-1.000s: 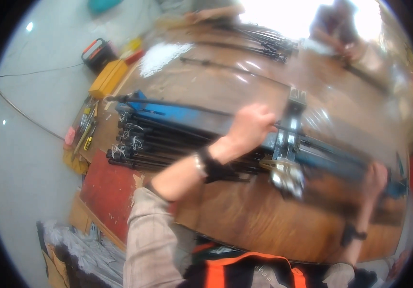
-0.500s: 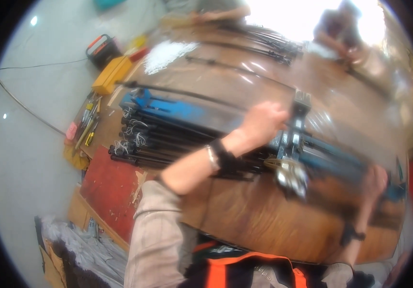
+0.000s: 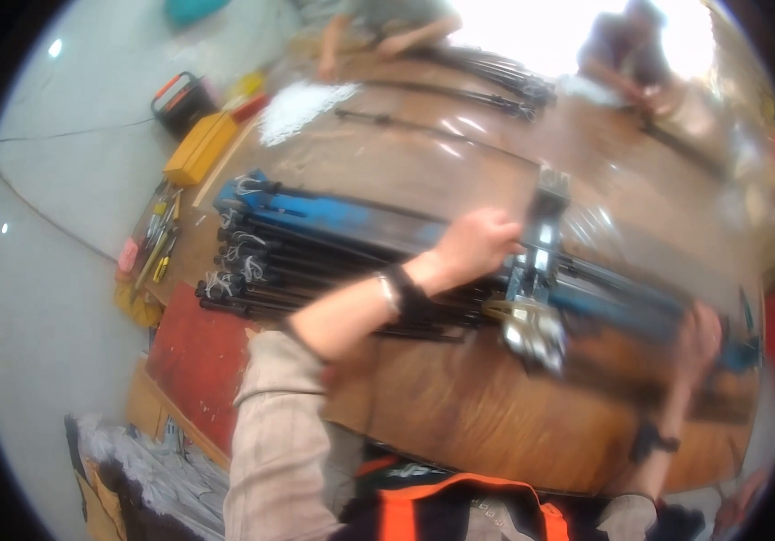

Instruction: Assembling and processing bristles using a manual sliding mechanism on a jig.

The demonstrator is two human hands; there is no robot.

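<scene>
My left hand [image 3: 473, 245] is curled closed just left of an upright metal clamp-like fixture [image 3: 541, 230]. A thin black rod [image 3: 351, 200] with a white cord at its far left end lies along a blue bench jig [image 3: 324, 215] and runs up to this hand. Whatever is inside the fingers is hidden. My right hand [image 3: 698, 341], smeared by motion, is at the right end of the blue jig, and its fingers cannot be made out. A bundle of black rods [image 3: 315, 270] with white cord loops lies beneath my left forearm. Below the fixture hangs a shiny silver part [image 3: 534, 338].
Hand tools [image 3: 162, 230] and a yellow box [image 3: 200, 149] line the table's left edge, near a red board [image 3: 200, 370]. White small pieces [image 3: 302, 110] are heaped at the back. More rods [image 3: 495, 81] lie beyond. Two people work across the table [image 3: 459, 388].
The black rod has come down onto the blue jig. My left hand has moved slightly left and down. At the back, another person's hand has reached beside the white pieces.
</scene>
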